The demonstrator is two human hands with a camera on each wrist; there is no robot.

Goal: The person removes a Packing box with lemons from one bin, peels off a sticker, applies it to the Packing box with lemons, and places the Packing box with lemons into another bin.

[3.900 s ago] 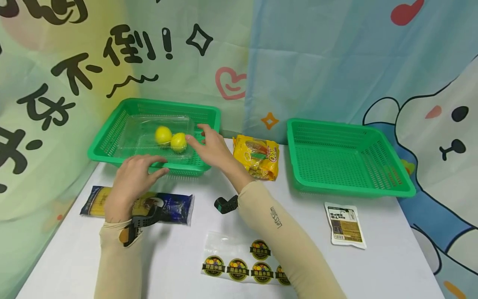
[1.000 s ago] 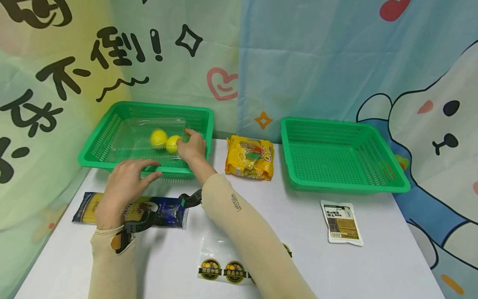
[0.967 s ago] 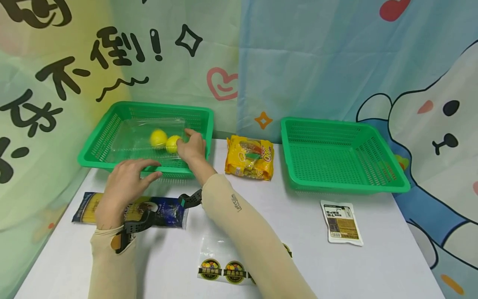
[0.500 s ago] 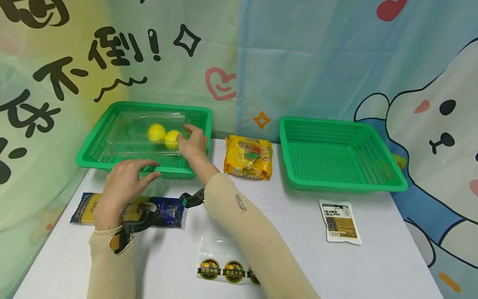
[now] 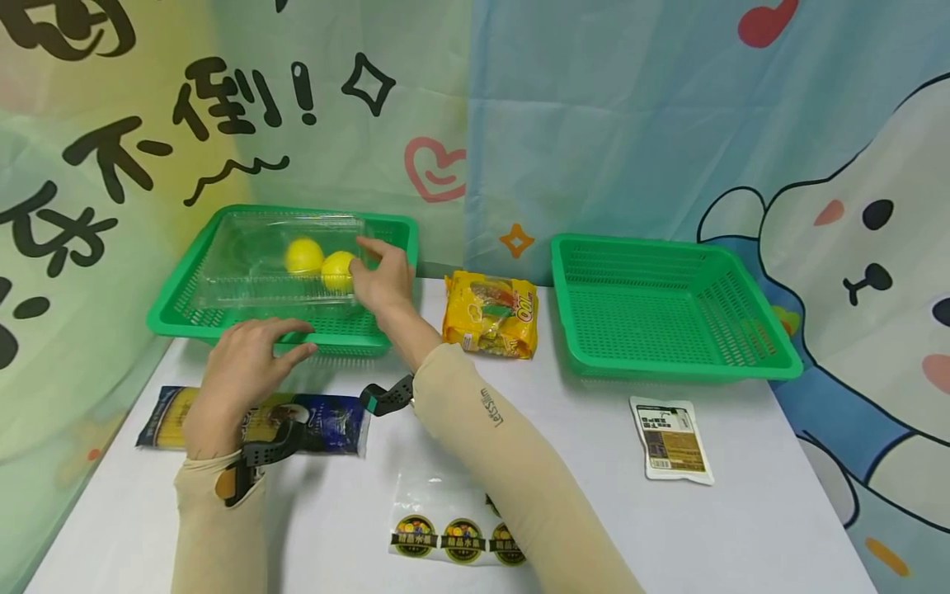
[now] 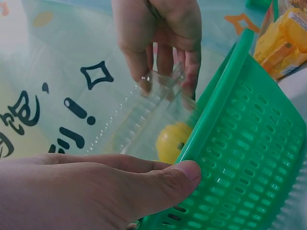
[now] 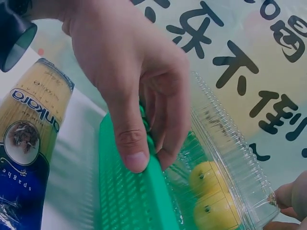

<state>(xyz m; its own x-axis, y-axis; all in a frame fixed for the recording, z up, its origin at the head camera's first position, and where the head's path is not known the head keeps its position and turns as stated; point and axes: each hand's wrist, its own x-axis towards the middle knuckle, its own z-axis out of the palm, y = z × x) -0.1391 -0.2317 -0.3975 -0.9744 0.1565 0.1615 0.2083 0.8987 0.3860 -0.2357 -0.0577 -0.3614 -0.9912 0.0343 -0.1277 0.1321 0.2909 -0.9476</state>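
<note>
A clear plastic clamshell box (image 5: 241, 247) with two yellow, lemon-like fruits (image 5: 304, 257) inside hangs tilted over the left green basket (image 5: 413, 247). My right hand (image 5: 387, 282) pinches the box's right end, thumb toward the near side. In the left wrist view, the right hand's fingers (image 6: 140, 67) hold the box edge from above. At the basket's near rim, my left hand (image 5: 241, 359) grips with its thumb outside, plain in the right wrist view, where the left hand (image 7: 129, 86) clasps the rim. The box's far underside is hidden.
On the white table lie a spaghetti pack (image 5: 326, 421), a yellow noodle pack (image 5: 491, 315), a sticker sheet (image 5: 438, 503) and a small white-brown pouch (image 5: 671, 439). A second green basket (image 5: 571, 330) stands at right. A printed curtain (image 5: 631, 124) closes off the back.
The right hand has reached onto the box's right end and taken hold of it. The box has risen from the basket floor and shifted slightly left. The left hand stays at the rim.
</note>
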